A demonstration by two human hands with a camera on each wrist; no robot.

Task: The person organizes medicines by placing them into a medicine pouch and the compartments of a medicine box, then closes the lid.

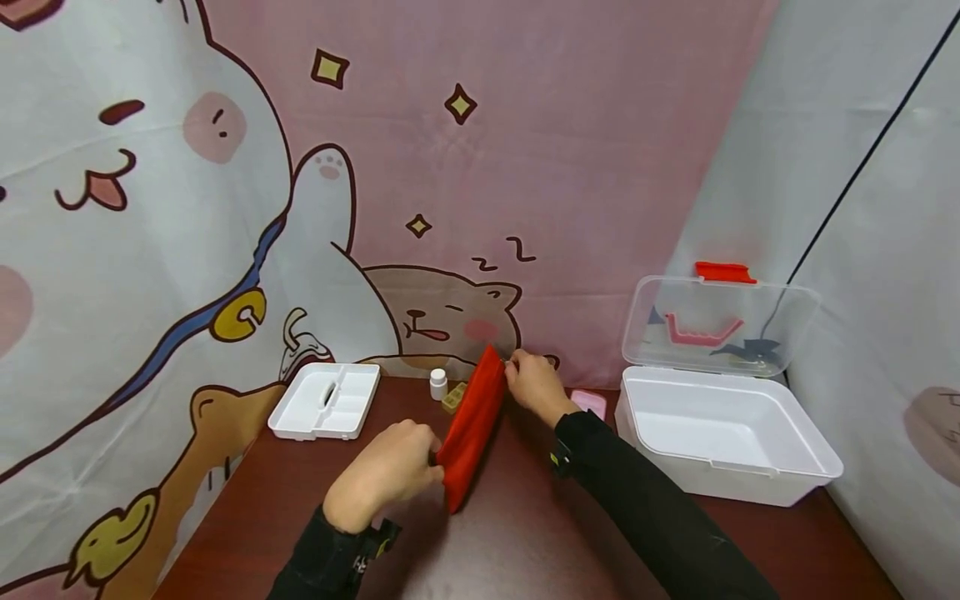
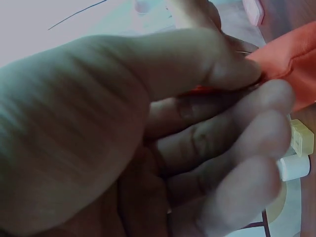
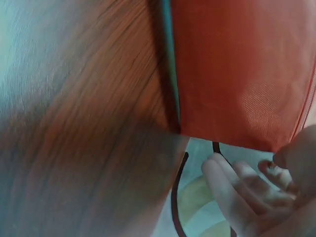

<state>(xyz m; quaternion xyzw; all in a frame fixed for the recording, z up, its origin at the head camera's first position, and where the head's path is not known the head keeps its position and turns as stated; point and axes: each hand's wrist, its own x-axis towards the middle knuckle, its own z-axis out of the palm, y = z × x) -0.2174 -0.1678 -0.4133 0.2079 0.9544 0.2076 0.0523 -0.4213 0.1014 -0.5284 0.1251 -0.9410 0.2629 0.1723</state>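
A red fabric pouch [image 1: 474,425] stands on its edge on the dark wood table, held up between both hands. The left hand [image 1: 397,467] pinches the pouch's near end between thumb and forefinger; in the left wrist view its other fingers [image 2: 237,192] curl loosely beside it. At the far upper corner, the right hand [image 1: 536,383] pinches with thumb and forefinger. In the right wrist view the broad side of the pouch [image 3: 237,74] shows, with a seam or zip along its edge. Whether the right fingers hold a zip pull or the fabric is too small to tell.
Behind the pouch stand a small white bottle [image 1: 438,384] and a yellowish small box [image 1: 453,397]. A white compartment tray [image 1: 352,400] lies left. A pink case [image 1: 588,403] sits right, beside a white storage box [image 1: 720,471] with its clear lid [image 1: 675,292] raised. A patterned cloth hangs behind.
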